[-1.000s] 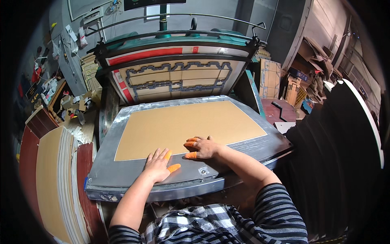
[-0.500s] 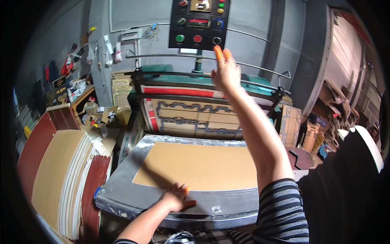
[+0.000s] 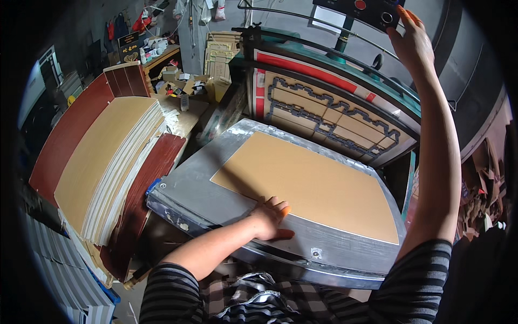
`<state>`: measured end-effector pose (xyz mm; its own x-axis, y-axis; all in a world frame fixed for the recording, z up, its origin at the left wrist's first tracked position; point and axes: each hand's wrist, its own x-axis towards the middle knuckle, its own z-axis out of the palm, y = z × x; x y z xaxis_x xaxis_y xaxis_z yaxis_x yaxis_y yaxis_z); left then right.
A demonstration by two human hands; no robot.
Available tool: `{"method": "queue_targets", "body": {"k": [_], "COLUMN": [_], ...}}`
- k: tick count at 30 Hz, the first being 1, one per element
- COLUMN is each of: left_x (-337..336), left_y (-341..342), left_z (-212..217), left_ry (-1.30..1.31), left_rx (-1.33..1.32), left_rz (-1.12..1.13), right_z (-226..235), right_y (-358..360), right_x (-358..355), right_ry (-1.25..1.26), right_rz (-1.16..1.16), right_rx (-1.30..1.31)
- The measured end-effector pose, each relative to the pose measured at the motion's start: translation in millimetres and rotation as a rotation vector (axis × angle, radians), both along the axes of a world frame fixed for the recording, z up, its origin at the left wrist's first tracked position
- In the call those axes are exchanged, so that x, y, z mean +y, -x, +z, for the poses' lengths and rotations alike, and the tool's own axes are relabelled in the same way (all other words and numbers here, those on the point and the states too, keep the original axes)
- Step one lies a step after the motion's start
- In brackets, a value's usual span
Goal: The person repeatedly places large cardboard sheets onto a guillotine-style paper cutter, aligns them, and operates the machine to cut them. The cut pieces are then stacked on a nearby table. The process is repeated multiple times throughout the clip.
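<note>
My left hand [image 3: 270,218] lies on the near edge of a flat tan board sheet [image 3: 318,183], fingers apart, thumb stretched over the bare metal. An orange cover shows on a fingertip. The sheet rests on the grey metal bed [image 3: 216,202] of a press. My right hand [image 3: 414,48] is raised to the right side of a black control panel [image 3: 360,13], fingers stretched out at its edge and thumb by a round button. Orange covers its fingertips too. Behind the bed stands the press's upright plate [image 3: 302,116], carrying a cutting die with dark jagged strips.
At the left stands a stack of tan and white boards [image 3: 108,167] beside dark red panels [image 3: 148,189]. Grey-white sheets [image 3: 70,275] are piled at lower left. A cluttered bench [image 3: 164,54] stands behind. A metal bar [image 3: 294,12] crosses above the press. Scrap lies at the right.
My view has turned left and down, so the panel sits higher and further right. My right hand has shifted from the panel's lower button to its right edge. My left hand stays on the sheet's edge.
</note>
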<state>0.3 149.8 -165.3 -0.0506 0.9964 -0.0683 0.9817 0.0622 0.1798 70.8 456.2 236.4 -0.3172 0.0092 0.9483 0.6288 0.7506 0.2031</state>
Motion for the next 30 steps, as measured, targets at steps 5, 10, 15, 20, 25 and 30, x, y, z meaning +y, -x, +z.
{"method": "queue_targets", "body": {"k": [5,10,15,20,25,30], "left_x": [86,169,186,137,80,62], "left_y": [44,108,103,2,-55,-55], "left_z": [71,153,208,136,115,151], "left_ry": [0.292,-0.089,-1.373,-1.252,-1.135,-1.191], "left_rx": [-0.093,0.292,0.160,-0.152,-0.158,-0.045], "left_rz": [-0.028,0.043,-0.082,-0.500,-0.757,-0.796], "right_z": [-62,-96,-163,-251,-368,-370], "right_y": [-102,-220,-337,-388,-390,-376], "right_x": [-110,-205,-239,-236,-220,-213], "right_ry": [-0.120,0.112,0.399,0.639,1.019,0.943], "right_rz": [0.305,0.282,0.029,-0.130,0.003,-0.006], "right_rx": [-0.171,-0.281,-0.160,0.160,0.662,0.360]}}
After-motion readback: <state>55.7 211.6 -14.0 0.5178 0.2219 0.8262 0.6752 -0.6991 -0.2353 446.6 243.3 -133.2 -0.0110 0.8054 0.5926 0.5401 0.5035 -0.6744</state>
